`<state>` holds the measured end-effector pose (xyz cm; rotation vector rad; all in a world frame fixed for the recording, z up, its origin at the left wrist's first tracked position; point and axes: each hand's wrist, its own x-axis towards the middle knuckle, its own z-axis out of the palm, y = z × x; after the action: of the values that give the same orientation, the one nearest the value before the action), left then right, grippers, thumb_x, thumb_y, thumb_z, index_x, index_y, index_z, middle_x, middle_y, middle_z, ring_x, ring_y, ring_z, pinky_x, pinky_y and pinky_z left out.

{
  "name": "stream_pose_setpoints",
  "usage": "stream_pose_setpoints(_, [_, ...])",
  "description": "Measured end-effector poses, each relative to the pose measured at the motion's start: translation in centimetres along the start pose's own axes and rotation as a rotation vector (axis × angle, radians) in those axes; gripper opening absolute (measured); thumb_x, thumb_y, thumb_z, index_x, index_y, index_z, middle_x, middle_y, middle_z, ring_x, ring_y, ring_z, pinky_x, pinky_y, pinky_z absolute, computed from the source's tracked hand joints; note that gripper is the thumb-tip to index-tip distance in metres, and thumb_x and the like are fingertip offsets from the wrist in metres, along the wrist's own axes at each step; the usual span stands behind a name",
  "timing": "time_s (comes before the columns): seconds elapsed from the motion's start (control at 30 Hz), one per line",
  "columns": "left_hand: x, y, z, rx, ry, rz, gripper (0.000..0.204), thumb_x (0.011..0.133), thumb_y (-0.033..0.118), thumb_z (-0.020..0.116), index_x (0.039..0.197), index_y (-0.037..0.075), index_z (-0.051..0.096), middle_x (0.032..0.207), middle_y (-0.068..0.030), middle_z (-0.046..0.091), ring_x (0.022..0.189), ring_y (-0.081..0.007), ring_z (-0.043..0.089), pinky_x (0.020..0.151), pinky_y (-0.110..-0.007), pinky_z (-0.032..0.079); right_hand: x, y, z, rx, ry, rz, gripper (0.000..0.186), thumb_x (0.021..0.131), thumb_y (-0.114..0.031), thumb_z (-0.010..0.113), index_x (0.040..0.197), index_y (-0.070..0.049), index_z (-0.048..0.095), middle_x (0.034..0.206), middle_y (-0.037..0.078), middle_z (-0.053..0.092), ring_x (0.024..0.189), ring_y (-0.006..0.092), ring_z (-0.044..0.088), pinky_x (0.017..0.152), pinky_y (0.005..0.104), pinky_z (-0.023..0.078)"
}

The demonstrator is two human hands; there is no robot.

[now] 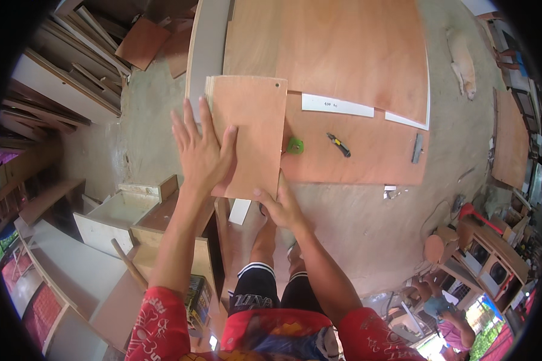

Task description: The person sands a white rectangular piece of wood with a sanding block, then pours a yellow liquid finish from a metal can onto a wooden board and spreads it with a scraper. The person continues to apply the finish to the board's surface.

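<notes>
My left hand (206, 147) lies with spread fingers along the left side of a small plywood board (253, 114), which has a hole near its top right corner. My right hand (280, 204) grips that board at its lower right edge. Behind it is a larger stack of plywood panels (343, 48) with a pale panel (202, 42) on the left. On the lower panel (373, 156) lie a green tape measure (295, 146), a yellow-black utility knife (338, 145) and a grey metal bar (417, 148). White strips (334, 105) show along the upper panel's edge.
Leaning boards (72, 72) fill the upper left, drawer boxes (120, 219) the lower left. A pale dog (461, 60) lies at upper right. A cabinet (485, 259) with a red item (476, 216) stands at right; another person (448, 325) is at lower right.
</notes>
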<state>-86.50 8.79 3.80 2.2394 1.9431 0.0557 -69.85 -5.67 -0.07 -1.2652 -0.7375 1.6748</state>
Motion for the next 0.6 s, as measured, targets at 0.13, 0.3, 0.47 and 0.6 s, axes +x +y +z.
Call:
stream_pose_setpoints(0.13, [4.9, 6.3, 1.3, -0.079, 0.233, -0.033, 0.087, 0.105, 0.058, 0.051, 0.167, 0.001, 0.027, 0.173, -0.0345, 0.016, 0.16, -0.054, 0.011, 0.129, -0.064, 0.012, -0.2, 0.3, -1.6, -0.167, 0.001, -0.095, 0.064, 0.103, -0.025, 0.069, 0.153, 0.004, 0.04, 0.141, 0.02, 0.052, 0.134, 0.0288, 0.051, 0.115, 0.0402, 0.042])
stream_pose_setpoints(0.3, [3.4, 15.6, 0.8, -0.42, -0.256, 0.475, 0.074, 0.107, 0.055, 0.05, 0.161, 0.004, 0.044, 0.169, -0.0266, 0.034, 0.156, -0.0507, 0.027, 0.128, -0.06, 0.018, -0.4, 1.0, -2.2, -0.399, -0.084, -0.007, 0.069, 0.104, -0.023, 0.069, 0.159, 0.0, 0.034, 0.148, 0.019, 0.05, 0.136, 0.0278, 0.052, 0.114, 0.0415, 0.042])
stream_pose_setpoints(0.47, [-7.7, 18.8, -4.9, -0.998, -0.19, 0.859, 0.05, 0.109, 0.036, 0.053, 0.143, 0.0, 0.061, 0.144, -0.0201, 0.064, 0.136, -0.0431, 0.056, 0.12, -0.055, 0.039, -4.6, -3.0, -5.4, -0.357, 0.327, -0.275, 0.075, 0.101, -0.035, 0.074, 0.157, 0.002, 0.04, 0.154, 0.022, 0.045, 0.142, 0.0318, 0.046, 0.119, 0.0455, 0.036])
stream_pose_setpoints(0.6, [-17.8, 12.7, -8.8, -1.124, 0.133, -0.074, 0.043, 0.114, 0.03, 0.046, 0.125, -0.003, 0.072, 0.131, -0.0224, 0.071, 0.125, -0.0372, 0.066, 0.111, -0.046, 0.048, 2.5, -10.5, -9.1, -0.884, 0.252, -0.571, 0.07, 0.106, -0.033, 0.064, 0.159, 0.005, 0.038, 0.162, 0.03, 0.036, 0.151, 0.0446, 0.035, 0.123, 0.0553, 0.03])
